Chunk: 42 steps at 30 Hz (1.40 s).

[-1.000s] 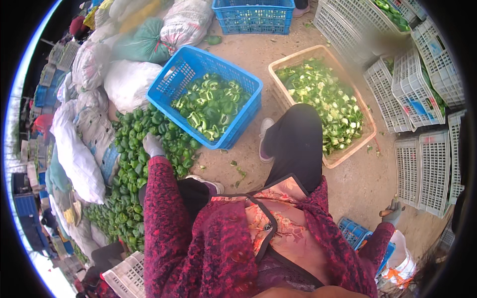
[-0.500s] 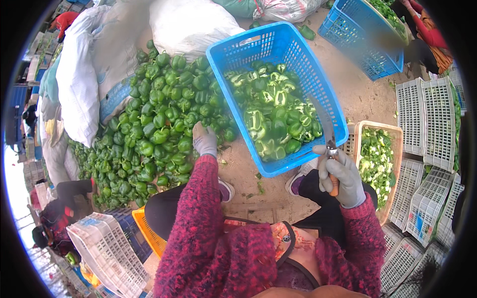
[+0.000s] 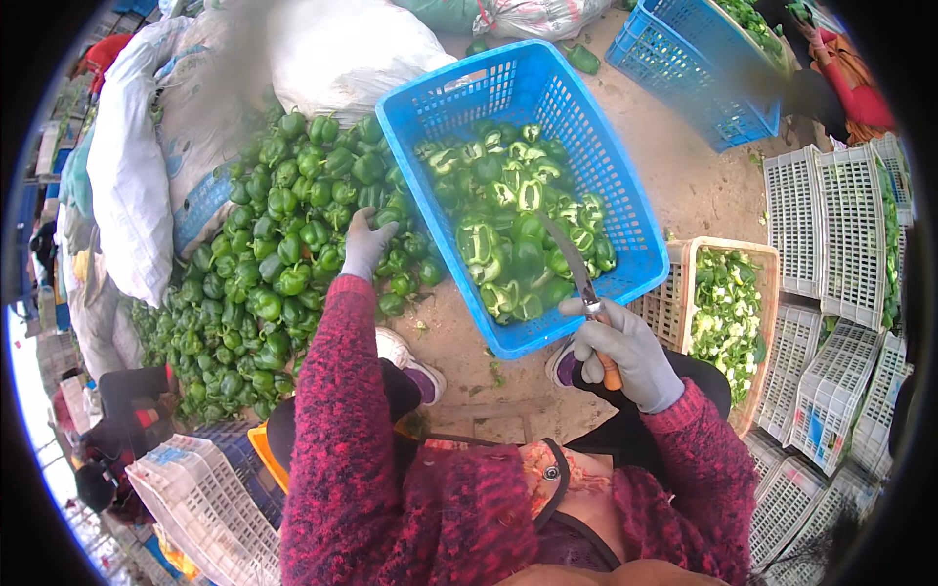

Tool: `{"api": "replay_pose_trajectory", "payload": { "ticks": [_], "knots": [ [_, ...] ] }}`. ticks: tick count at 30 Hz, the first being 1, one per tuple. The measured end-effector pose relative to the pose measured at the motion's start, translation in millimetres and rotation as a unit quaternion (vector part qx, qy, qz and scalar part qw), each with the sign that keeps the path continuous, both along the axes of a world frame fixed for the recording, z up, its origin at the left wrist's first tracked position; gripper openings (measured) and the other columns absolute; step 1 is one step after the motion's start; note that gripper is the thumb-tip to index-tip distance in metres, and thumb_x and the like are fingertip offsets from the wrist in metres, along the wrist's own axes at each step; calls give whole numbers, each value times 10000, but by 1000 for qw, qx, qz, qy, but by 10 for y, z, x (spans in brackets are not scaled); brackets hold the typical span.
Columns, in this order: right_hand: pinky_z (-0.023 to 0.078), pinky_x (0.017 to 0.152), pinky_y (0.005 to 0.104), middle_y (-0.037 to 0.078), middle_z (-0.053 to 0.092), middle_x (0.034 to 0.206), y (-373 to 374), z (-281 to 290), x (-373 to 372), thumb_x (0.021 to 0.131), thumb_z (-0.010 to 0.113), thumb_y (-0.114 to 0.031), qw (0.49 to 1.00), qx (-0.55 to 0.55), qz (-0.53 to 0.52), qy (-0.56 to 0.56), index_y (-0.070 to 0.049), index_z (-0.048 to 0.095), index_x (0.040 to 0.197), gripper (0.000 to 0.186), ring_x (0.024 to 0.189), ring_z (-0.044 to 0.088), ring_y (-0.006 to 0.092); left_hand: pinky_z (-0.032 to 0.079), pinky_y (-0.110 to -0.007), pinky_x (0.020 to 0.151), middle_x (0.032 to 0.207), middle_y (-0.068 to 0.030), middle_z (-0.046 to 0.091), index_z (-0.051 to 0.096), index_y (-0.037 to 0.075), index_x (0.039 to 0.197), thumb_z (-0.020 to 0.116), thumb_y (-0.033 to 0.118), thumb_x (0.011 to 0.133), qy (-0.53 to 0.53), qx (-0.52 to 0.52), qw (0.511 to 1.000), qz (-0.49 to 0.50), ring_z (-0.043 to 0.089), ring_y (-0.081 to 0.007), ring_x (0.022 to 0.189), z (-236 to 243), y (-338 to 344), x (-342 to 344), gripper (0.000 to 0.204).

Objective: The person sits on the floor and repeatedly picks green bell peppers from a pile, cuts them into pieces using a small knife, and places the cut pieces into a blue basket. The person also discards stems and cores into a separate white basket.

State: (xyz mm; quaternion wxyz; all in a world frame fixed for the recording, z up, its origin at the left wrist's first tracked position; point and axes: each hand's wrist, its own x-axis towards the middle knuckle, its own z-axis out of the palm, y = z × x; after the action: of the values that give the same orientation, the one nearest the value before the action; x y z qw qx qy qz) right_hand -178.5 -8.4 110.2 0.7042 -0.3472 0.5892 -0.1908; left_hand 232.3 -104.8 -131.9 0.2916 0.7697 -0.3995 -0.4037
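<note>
My left hand (image 3: 365, 244), in a pale grey work glove, reaches over the near right side of a big heap of whole green bell peppers (image 3: 290, 251). Its thumb stands apart from the fingers, and no pepper shows in it; the fingertips reach the peppers. My right hand (image 3: 630, 354), gloved the same way, is closed round the wooden handle of a knife (image 3: 575, 256). The knife's curved blade points up and left, above the right side of a blue plastic crate (image 3: 529, 342). Inside that crate lie many cut-open green peppers (image 3: 528, 234).
A pale crate (image 3: 772, 322) of green and whitish trimmings stands right of my right hand. White crates (image 3: 840, 225) are stacked along the right. White sacks (image 3: 357, 54) lie behind the heap. Another blue crate (image 3: 684, 78) stands far right, near a person in red (image 3: 860, 93).
My left hand has moved a little left and farther over the heap, its thumb now spread. My right hand has brought the knife left and down, so the blade overlaps the blue crate's contents.
</note>
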Motion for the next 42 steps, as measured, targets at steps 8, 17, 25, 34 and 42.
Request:
{"api": "replay_pose_trajectory", "payload": {
  "ticks": [8,17,25,34,42],
  "knots": [
    [473,654,250,0,612,914,-23,12,393,961,717,-244,984,-158,-4,-84,-22,540,1417,537,714,569,81,373,-482,1216,1416,-107,544,387,65,1491,521,-58,925,641,-216,736,-34,534,-263,1346,1573,872,-1392,594],
    [513,1024,322,91,632,1355,353,-24,-39,886,810,-172,933,-344,42,-99,-21,466,1515,732,1225,601,155,581,-375,985,1478,-130,512,220,73,1621,488,260,1089,578,-60,789,-198,588,-238,1282,2435,1548,-2081,624],
    [538,928,379,138,714,1210,454,-134,-56,1035,612,-331,922,-360,14,140,-35,603,1345,429,1093,693,279,520,-422,1055,1398,-98,552,448,42,1480,461,370,1117,614,-133,772,-96,583,-215,1245,2109,1313,-2242,489],
    [554,860,428,185,718,1120,503,-210,76,1049,541,-279,869,-447,66,200,-67,648,1260,318,1036,706,356,468,-460,1111,1376,-91,555,439,32,1466,446,312,1123,604,-188,769,-87,563,-212,1267,1994,1133,-2205,443],
    [564,816,480,163,732,1057,435,-161,128,1031,539,-310,845,-403,156,314,-107,655,1216,299,960,706,378,481,-441,1089,1335,-89,572,433,28,1443,516,411,1096,493,-203,843,-66,575,-198,1216,1902,1097,-2300,523]
  ]
}}
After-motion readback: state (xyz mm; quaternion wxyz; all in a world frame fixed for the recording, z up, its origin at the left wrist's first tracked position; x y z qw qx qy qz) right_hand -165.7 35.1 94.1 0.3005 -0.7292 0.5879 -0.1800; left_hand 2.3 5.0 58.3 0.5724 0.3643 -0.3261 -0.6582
